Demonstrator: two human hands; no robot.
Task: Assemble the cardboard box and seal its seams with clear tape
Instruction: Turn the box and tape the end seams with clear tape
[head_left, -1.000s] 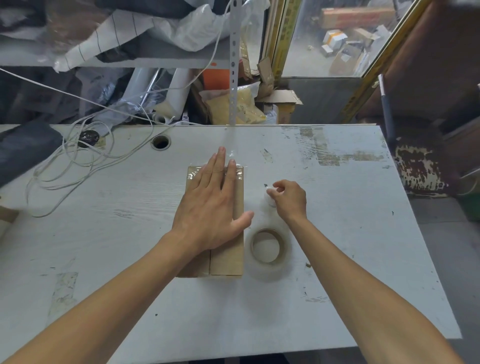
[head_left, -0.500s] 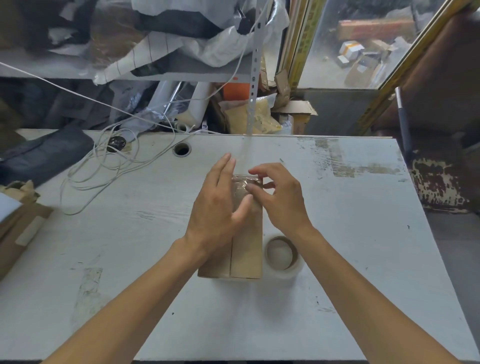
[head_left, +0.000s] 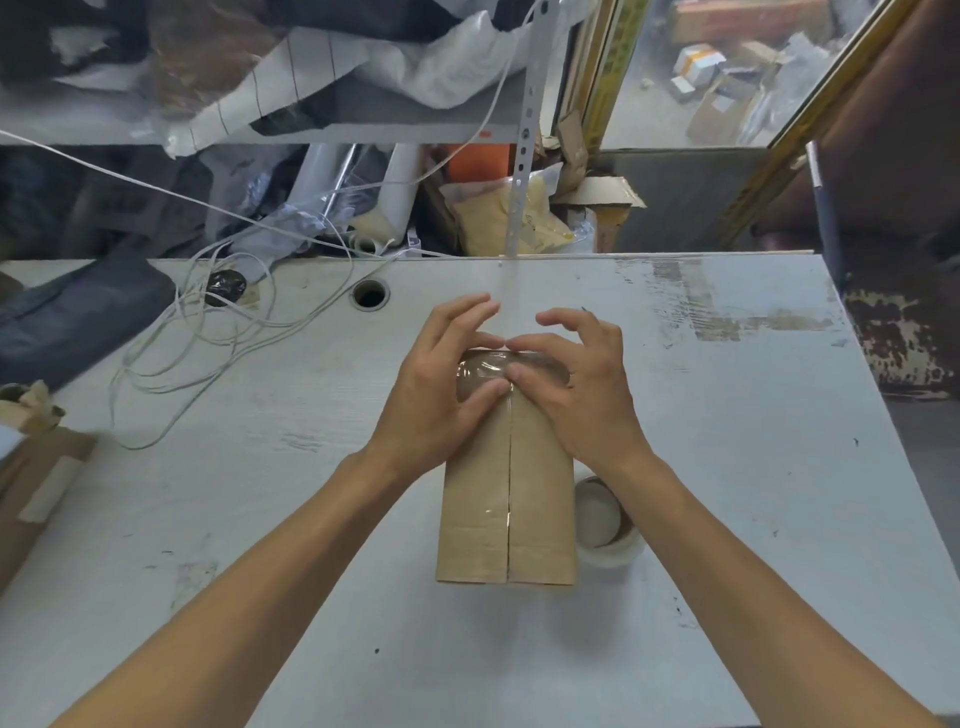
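Note:
A brown cardboard box (head_left: 506, 499) lies on the white table (head_left: 727, 467) with its centre seam running toward me. Clear tape shines over its far end. My left hand (head_left: 441, 395) rests on the far left part of the box and my right hand (head_left: 576, 384) on the far right part. Both thumbs press on the taped end, nearly touching each other at the seam, with the fingers curled over the far edge. A roll of clear tape (head_left: 605, 519) lies flat against the box's right side, partly hidden by my right forearm.
White cables (head_left: 208, 338) sprawl over the table's far left, near a round cable hole (head_left: 370, 294). More cardboard (head_left: 31, 483) lies at the left edge. Cluttered shelving stands behind the table, and a perforated metal strip (head_left: 522, 156) rises at its back edge.
My right hand left the spot beside the tape roll and came onto the box's far end. My left hand went from lying flat to pressing with curled fingers. The camera moved closer.

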